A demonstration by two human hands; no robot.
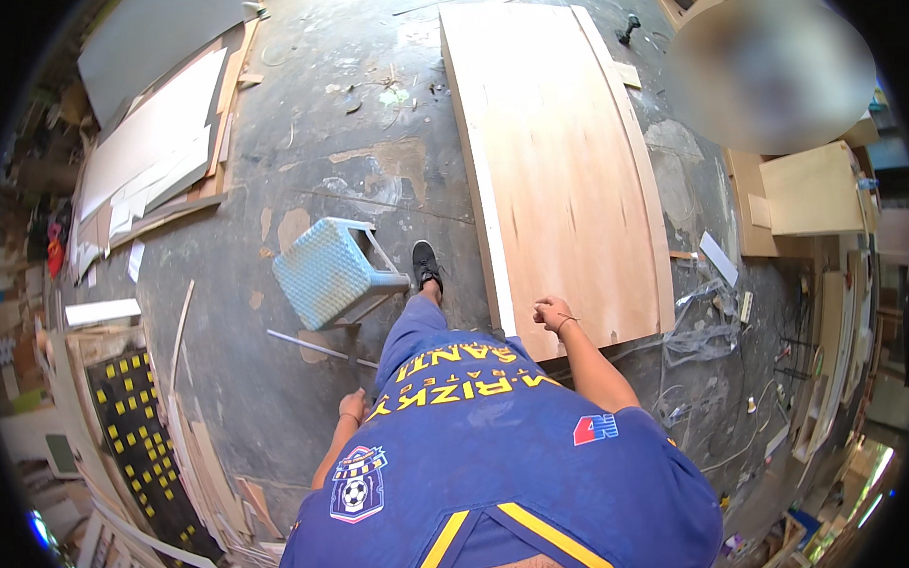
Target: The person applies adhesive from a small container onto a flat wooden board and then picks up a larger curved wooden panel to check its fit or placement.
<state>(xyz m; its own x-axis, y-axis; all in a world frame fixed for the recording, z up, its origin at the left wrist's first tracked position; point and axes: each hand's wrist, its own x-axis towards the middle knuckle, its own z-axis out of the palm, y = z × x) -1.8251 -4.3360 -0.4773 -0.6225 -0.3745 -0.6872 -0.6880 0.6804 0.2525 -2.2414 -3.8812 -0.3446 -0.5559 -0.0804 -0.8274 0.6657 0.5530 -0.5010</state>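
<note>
A long pale plywood panel [568, 178], box-like with raised edge strips, lies on the floor ahead and to my right. Over its near end is my right hand [552, 313], fingers curled closed; whatever they may hold is too small to make out. Whether that hand touches the wood I cannot tell. My left hand [352, 405] hangs low beside my body, away from the panel, its fingers too unclear to read. Just beyond it, a light blue plastic stool [325, 269] stands tilted in the view, to the left of my shoe [426, 263].
Stacked boards and sheets [158, 164] lean at the left. A cordless drill [629, 30] lies by the panel's far right corner. Crumpled clear plastic [703, 328] and a cable litter the floor at right, near a wooden box [813, 191]. A thin white strip [317, 347] lies near the stool.
</note>
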